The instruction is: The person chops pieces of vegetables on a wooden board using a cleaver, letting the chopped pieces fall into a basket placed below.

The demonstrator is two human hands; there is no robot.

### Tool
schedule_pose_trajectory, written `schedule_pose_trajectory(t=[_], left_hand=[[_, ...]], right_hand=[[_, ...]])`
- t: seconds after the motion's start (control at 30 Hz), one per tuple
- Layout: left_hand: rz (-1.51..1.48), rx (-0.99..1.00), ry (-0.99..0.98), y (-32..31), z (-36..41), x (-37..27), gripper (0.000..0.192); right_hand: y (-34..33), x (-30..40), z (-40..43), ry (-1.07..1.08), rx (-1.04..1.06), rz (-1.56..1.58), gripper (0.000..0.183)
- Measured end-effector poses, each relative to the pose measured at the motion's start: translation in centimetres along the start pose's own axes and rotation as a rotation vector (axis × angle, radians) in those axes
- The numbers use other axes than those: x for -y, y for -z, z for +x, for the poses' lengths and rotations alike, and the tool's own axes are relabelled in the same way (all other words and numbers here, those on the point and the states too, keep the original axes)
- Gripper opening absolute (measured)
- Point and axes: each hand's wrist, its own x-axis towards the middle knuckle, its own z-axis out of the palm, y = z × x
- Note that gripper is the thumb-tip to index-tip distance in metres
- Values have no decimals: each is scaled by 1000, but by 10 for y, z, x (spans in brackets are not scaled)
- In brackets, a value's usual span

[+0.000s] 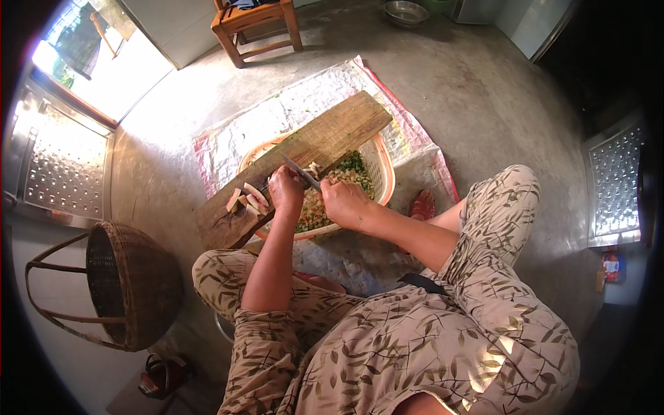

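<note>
My right hand grips the handle of a kitchen knife. Its blade points up and left over a thick wooden board. Curled close beside the blade is my left hand; its fingers hide whatever lies under them. Pale pieces of cut rind, apparently melon, are piled on the board left of that hand. A few small cut bits lie just right of the blade. The board rests slantwise across a plastic basket, which holds chopped pale cubes and chopped greens.
Under the basket spreads a woven plastic sheet. At left a wicker basket lies tipped on its side, near a red vacuum flask. A wooden chair and a metal basin stand beyond. A doorway opens upper left.
</note>
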Motion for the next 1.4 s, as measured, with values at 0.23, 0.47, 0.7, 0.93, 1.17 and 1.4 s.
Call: schedule_pose_trajectory(t=[0.23,0.47,0.7,0.93,1.17,1.4], left_hand=[[23,-14,-33,-1,2,6,14],[-41,35,-13,-5,-1,3,11],[-17,14,37,-1,-1,10,10],[17,-38,-41,-6,2,12,16],[65,-54,-77,-4,3,12,13],[76,-63,-104,2,-6,2,16]], right_hand=[[-7,12,11,-12,20,-23,22],[-49,-21,27,6,-261,98,20],[-17,-4,6,17,-125,70,22],[-7,8,-1,-23,-10,19,21],[-22,8,18,-56,-42,84,19],[-38,-24,16,17,-250,64,21]])
